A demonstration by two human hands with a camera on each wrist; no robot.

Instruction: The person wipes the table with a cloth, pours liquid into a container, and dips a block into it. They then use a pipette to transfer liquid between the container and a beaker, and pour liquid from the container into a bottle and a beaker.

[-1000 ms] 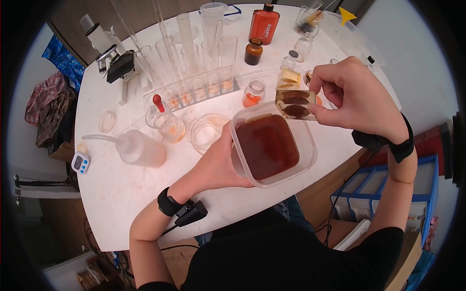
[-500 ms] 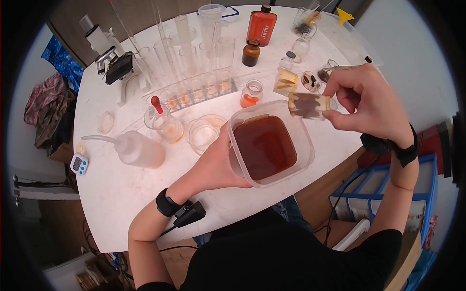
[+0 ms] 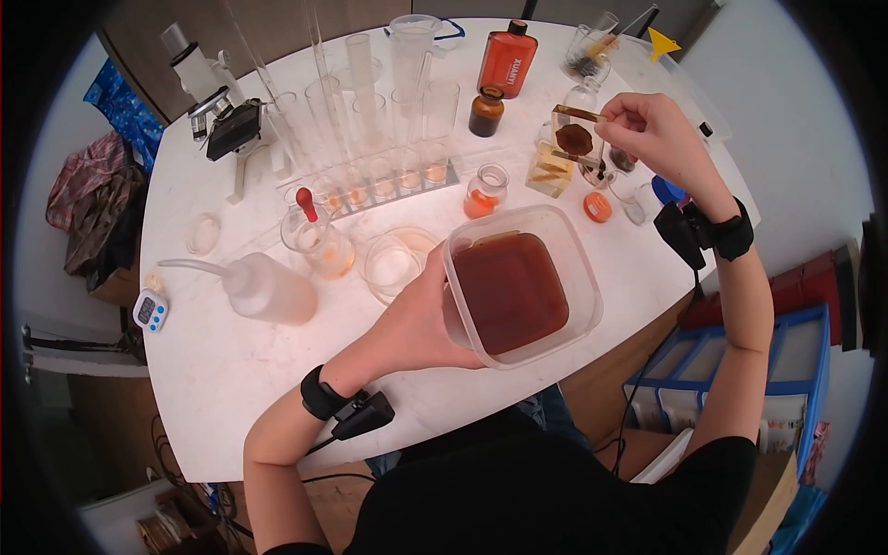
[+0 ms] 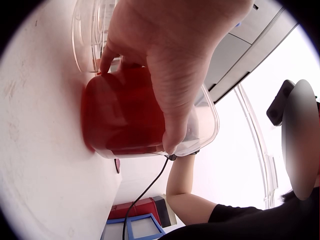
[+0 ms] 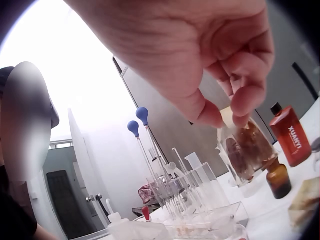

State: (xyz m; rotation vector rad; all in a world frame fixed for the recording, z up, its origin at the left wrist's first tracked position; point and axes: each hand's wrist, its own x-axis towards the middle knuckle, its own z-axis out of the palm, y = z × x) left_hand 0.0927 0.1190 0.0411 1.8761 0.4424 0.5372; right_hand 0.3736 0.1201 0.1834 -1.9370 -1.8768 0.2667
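Observation:
My left hand (image 3: 407, 319) grips a clear plastic tub (image 3: 585, 305) from its left side, with the thumb along the outer wall in the left wrist view. Dark red-brown liquid (image 3: 513, 291) partly fills the tub, whose base sits right at the white tabletop. Above and behind the tub, my right hand (image 3: 652, 143) pinches one edge of a small clear boxy piece (image 3: 573, 139) between thumb and fingers. Dark brown patches show in this piece, and in the right wrist view (image 5: 247, 150) it hangs below the fingertips. A similar yellowish clear block (image 3: 550, 174) stands beneath it.
A jar with orange contents (image 3: 486, 192), a brown bottle (image 3: 486, 113) and a red bottle (image 3: 508, 60) stand behind the tub. Further left are a test tube rack (image 3: 398, 190), a beaker with a red-bulbed dropper (image 3: 317, 242), a wash bottle (image 3: 268, 287) and a microscope (image 3: 231, 129).
My right hand has moved right, then up and away from the tub with the clear piece, which has turned to show another side. My left hand keeps its hold on the tub.

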